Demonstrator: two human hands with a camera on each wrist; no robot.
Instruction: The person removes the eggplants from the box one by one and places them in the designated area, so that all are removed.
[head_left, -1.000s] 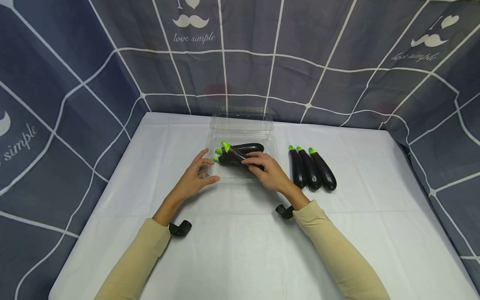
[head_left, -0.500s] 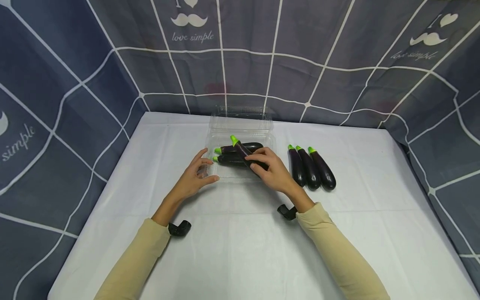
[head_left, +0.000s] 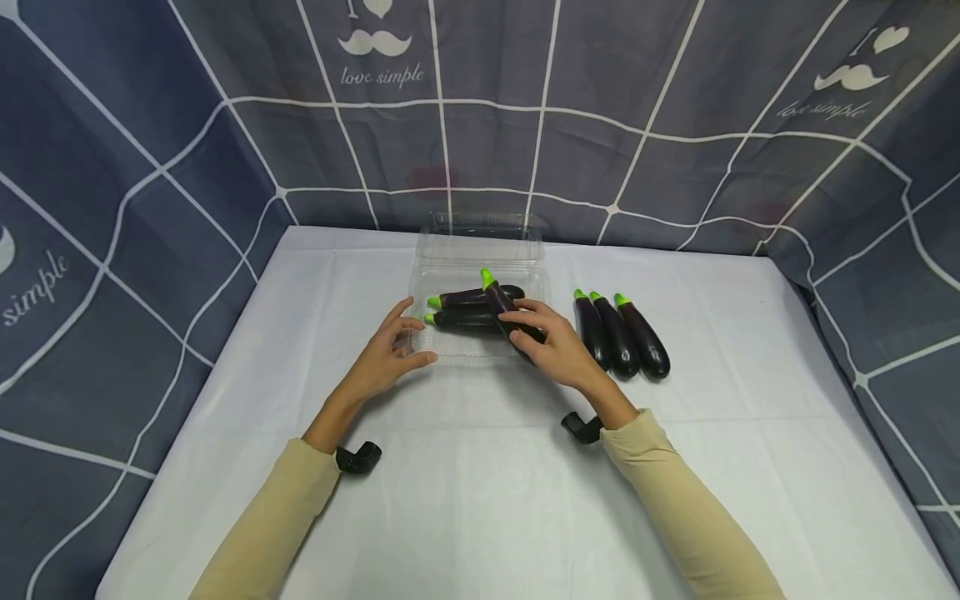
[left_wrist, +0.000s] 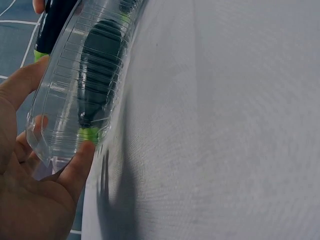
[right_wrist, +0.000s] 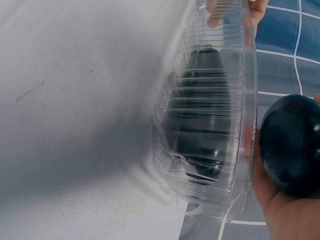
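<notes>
My right hand (head_left: 555,343) grips a dark purple eggplant (head_left: 501,302) with a bright green stem end, its rounded end toward me. It is above the clear plastic container (head_left: 480,352). Inside lie two more eggplants, a front one (head_left: 461,319) and a rear one (head_left: 463,297), stems to the left. At the container's left end, my left hand (head_left: 384,354) holds the side between thumb and fingers. The left wrist view shows the thumb (left_wrist: 80,167) against the ribbed wall. In the right wrist view, the held eggplant (right_wrist: 292,145) is outside the rim.
To the right of the container, three eggplants (head_left: 622,337) lie side by side on the white tablecloth (head_left: 480,500). The container's transparent lid (head_left: 480,242) is folded back toward the grey checked curtain (head_left: 495,150), which borders the table behind and at both sides.
My right hand has moved slightly right with its eggplant, whose stem end has swung right and away from me. The left hand has stayed at the container's left end.
</notes>
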